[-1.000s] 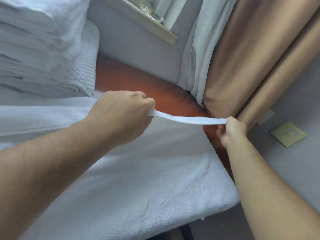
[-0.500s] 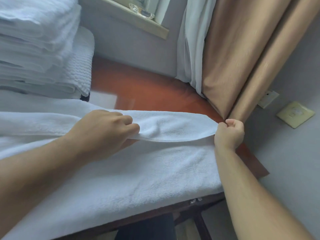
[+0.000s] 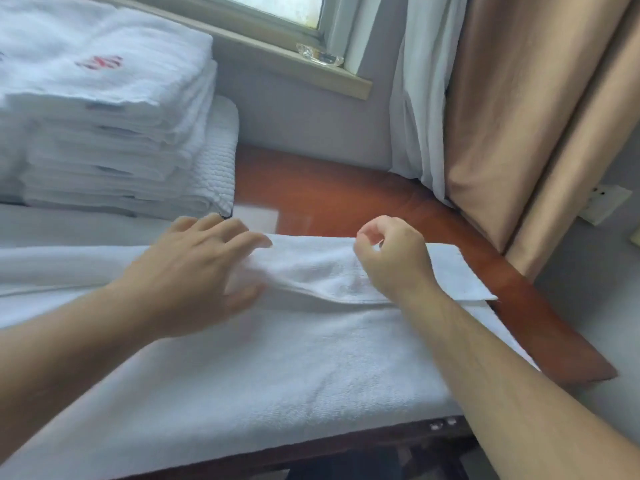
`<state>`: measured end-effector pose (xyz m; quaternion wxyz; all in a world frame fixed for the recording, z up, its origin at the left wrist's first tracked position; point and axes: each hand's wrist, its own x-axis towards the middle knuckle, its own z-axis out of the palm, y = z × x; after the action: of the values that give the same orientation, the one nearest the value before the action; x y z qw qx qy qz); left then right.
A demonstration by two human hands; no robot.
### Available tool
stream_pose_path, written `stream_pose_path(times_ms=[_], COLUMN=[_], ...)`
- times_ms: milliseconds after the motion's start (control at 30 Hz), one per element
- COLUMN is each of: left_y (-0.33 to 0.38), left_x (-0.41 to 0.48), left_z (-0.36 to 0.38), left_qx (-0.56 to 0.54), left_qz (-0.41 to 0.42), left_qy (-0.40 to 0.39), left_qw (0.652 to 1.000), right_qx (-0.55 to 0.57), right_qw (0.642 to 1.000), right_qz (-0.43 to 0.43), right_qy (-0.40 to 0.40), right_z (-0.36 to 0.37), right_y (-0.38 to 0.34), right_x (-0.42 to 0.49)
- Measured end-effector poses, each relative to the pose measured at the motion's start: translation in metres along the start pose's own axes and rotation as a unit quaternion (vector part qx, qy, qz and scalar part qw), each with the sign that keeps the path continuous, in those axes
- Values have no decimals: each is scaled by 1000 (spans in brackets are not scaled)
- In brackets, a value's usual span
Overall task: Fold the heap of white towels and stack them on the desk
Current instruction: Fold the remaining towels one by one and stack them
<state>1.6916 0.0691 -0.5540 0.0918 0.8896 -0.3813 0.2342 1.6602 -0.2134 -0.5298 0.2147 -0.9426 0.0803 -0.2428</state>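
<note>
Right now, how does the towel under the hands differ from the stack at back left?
The towel lies spread along the front of the desk, one flap folded over; the stack is many folded towels piled high. The left hand and right hand are at the towel; nothing touches the stack. The stack's top shows a red mark; the towel looks plain. Both are white.
</note>
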Motion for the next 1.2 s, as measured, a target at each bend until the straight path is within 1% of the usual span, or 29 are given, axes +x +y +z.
stream_pose_path(times_ms=[67,100,167,200,267,300,333,400,467,533,600,667,733,800,867,933,967,1033,1067,1100,1167,1200], left_y=[-26,-41,-78,-96,-127,-138,-146,-158,-163,-163,-160,-157,-157,-160,-163,-165,-166,-172,-175,-179,-186,-187], left_x=[-24,-40,-74,-92,-123,-135,-145,-154,-151,-140,-129,-120,-113,-108,-105,-105,-106,-112,-116,-119,-125,-126], left_z=[-18,-27,-43,-52,-70,-77,-81,-83,-84,-86,-83,-78,-74,-72,-71,-73,-76,-83,-87,-90,-91,-91], left_qx=[-3,-4,-1,4,4,4,4,-8,-39,-83,-122,-121,-111,-123,-165,-273,-325,-390,-406,-420,-429,-418], left_qz=[-102,-162,-297,-375,-529,-584,-617,-636,-643,-637,-620,-609,-615,-636,-646,-628,-616,-586,-573,-562,-559,-563], left_qy=[8,18,34,35,14,-7,-32,-69,-76,-65,-48,-30,5,73,138,173,163,95,62,36,11,3], left_qw=[995,987,954,926,849,812,787,769,761,764,773,784,781,758,732,708,699,704,710,711,710,713], right_qx=[42,66,95,96,79,71,68,76,91,100,112,85,32,1,3,-16,-33,-51,-59,-73,-122,-143], right_qw=[994,988,969,958,929,911,893,868,858,856,855,859,871,881,878,881,888,913,925,935,938,932], right_qz=[-82,-113,-185,-234,-343,-391,-429,-454,-444,-435,-429,-431,-413,-375,-370,-380,-380,-374,-364,-343,-321,-328], right_qy=[-57,-84,-131,-136,-113,-107,-119,-187,-243,-260,-271,-264,-263,-289,-303,-282,-258,-153,-96,-60,-50,-55], right_z=[26,38,58,65,77,82,88,98,104,106,103,98,94,89,86,85,85,83,83,84,84,84], right_y=[-54,-80,-123,-141,-171,-183,-193,-205,-210,-209,-204,-197,-189,-181,-176,-172,-172,-171,-171,-171,-174,-175], right_x=[-14,-24,-43,-53,-70,-79,-85,-96,-103,-103,-101,-99,-99,-97,-95,-93,-92,-91,-89,-86,-79,-75])
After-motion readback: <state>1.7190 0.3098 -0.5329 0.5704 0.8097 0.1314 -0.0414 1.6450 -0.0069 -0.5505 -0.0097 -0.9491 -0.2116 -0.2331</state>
